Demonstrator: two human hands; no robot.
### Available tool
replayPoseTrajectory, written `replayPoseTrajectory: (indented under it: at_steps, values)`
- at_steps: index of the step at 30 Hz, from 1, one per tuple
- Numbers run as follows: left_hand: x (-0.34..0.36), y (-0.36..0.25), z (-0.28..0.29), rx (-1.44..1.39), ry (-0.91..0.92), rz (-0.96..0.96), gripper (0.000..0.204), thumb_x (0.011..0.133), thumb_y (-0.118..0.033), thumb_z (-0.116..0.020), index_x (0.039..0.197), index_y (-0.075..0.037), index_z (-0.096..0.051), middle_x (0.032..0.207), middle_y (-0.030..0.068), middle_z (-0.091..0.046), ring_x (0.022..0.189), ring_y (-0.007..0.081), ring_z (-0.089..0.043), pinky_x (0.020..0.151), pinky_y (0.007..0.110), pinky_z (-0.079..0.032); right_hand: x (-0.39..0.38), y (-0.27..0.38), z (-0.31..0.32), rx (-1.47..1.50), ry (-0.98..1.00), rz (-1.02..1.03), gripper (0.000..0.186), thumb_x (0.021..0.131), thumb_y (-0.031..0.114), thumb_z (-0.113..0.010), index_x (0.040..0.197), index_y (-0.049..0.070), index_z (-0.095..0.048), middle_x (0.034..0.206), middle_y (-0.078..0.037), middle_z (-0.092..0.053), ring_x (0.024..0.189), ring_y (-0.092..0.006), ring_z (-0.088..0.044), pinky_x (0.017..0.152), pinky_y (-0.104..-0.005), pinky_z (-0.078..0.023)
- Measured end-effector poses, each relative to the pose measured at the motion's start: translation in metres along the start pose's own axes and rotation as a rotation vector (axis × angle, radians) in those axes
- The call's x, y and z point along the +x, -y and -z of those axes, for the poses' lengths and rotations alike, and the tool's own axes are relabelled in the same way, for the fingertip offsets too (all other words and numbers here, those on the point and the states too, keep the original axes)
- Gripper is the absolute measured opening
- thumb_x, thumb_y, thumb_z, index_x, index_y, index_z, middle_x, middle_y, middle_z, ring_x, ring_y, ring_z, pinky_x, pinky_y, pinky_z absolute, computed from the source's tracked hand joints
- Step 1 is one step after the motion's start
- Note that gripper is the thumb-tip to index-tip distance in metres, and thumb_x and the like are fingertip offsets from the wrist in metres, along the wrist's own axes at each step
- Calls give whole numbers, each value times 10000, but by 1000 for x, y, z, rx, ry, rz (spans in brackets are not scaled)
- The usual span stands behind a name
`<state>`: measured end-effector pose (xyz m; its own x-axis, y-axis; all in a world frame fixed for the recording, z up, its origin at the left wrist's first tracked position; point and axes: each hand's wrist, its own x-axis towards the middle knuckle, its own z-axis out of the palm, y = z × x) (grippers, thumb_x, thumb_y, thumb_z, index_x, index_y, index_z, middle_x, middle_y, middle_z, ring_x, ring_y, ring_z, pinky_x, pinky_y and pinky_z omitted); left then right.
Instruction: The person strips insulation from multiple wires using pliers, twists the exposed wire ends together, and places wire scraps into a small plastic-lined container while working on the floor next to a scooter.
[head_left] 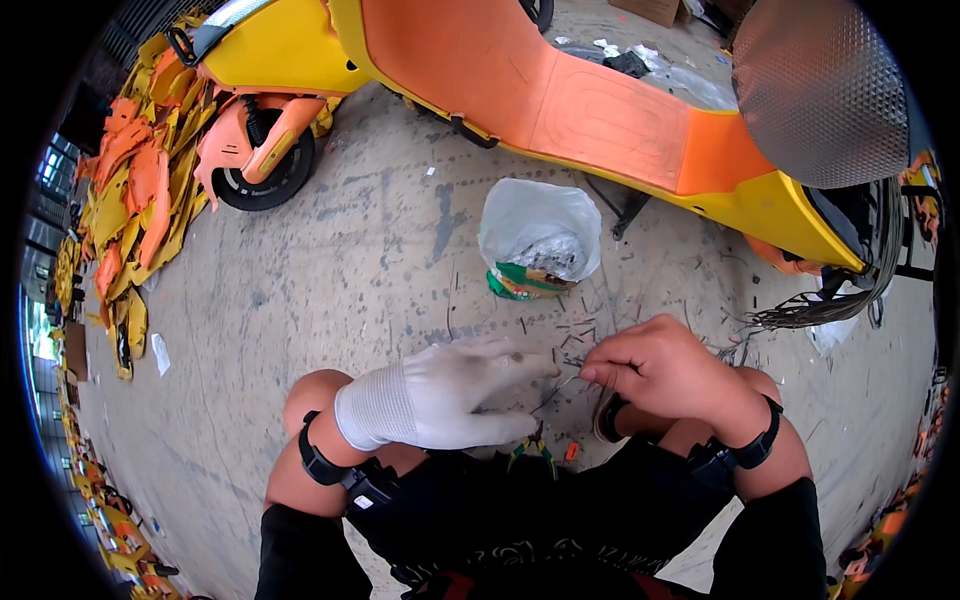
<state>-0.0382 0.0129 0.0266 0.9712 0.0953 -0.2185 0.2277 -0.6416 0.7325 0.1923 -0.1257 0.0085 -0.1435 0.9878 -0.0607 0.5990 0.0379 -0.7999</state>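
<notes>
My left hand, in a white knit glove, reaches over the floor with fingers stretched and thumb apart. My bare right hand pinches a thin grey wire, which slants down toward the gloved thumb and index finger. Below the gloved thumb are pliers with yellow-and-green handles; a small orange object lies beside them. Short wire offcuts are scattered ahead of both hands, near a white plastic bag that contains crumpled silvery material and has a green package at its front.
A yellow-and-orange scooter stretches across the back, with a dimpled silver panel and a bundle of hanging wires at its right. Yellow and orange body panels are piled at the left. The concrete floor has scattered scraps.
</notes>
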Motion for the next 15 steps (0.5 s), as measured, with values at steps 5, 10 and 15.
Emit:
replayPoseTrajectory:
  at_steps: [5, 10, 15]
  values:
    - [-4, -1, 8, -71, -192, 108, 532, 836, -272, -680, 1318, -78, -570, 1284, 175, -585, 1136, 343, -593, 992, 370, -473, 0, -5, 1, -119, -27, -26, 175, 903, 245, -661, 846, 88, -712, 723, -115, -659, 692, -328, -641, 601, -417, -499]
    - [12, 5, -12, 86, -313, -71, 375, 854, -238, -662, 1179, -52, -633, 1104, 154, -637, 1029, 336, -620, 891, 400, -501, 2, -1, -3, -115, -2, 0, 178, 902, 245, -660, 850, 82, -708, 719, -118, -657, 694, -330, -642, 606, -416, -505]
    - [20, 0, -35, 26, -187, -77, 228, 898, -209, -604, 1013, -19, -655, 874, 132, -638, 886, 339, -626, 762, 437, -510, 4, 6, -7, -130, -10, 40, 133, 871, 209, -700, 857, 77, -715, 714, -101, -655, 662, -309, -640, 606, -371, -516]
